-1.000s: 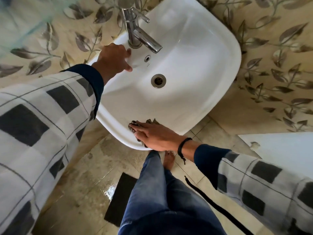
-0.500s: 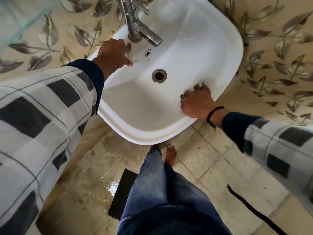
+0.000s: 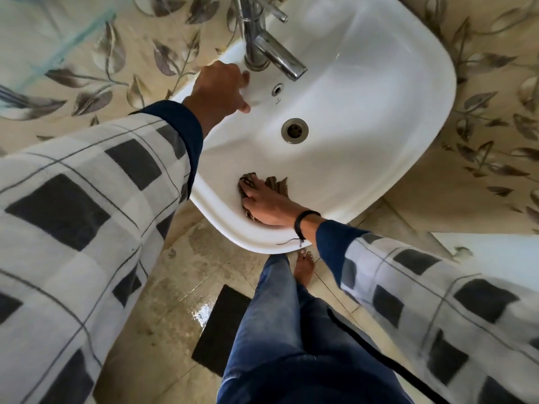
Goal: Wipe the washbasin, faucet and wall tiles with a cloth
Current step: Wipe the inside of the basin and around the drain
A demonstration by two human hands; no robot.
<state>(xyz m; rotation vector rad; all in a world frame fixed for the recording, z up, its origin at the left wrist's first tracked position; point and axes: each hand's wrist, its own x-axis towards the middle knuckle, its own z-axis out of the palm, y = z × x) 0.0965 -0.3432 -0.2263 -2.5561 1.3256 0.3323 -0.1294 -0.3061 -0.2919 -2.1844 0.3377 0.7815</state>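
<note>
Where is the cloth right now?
In the head view, the cloth lies inside the washbasin on its near inner wall, pressed under the right hand, closer to the person than the drain.

The back of the washbasin [image 3: 379, 97] is crowded by the faucet [image 3: 256, 39], whose spout is hung out over the bowl, and by the left hand [image 3: 221, 88] rested on the rim just beside its base. The front wall is taken up by the right hand [image 3: 268, 205], pressed flat on the cloth [image 3: 277, 183]. Open room is found around the drain [image 3: 294, 130] and along the bowl's right side.
</note>
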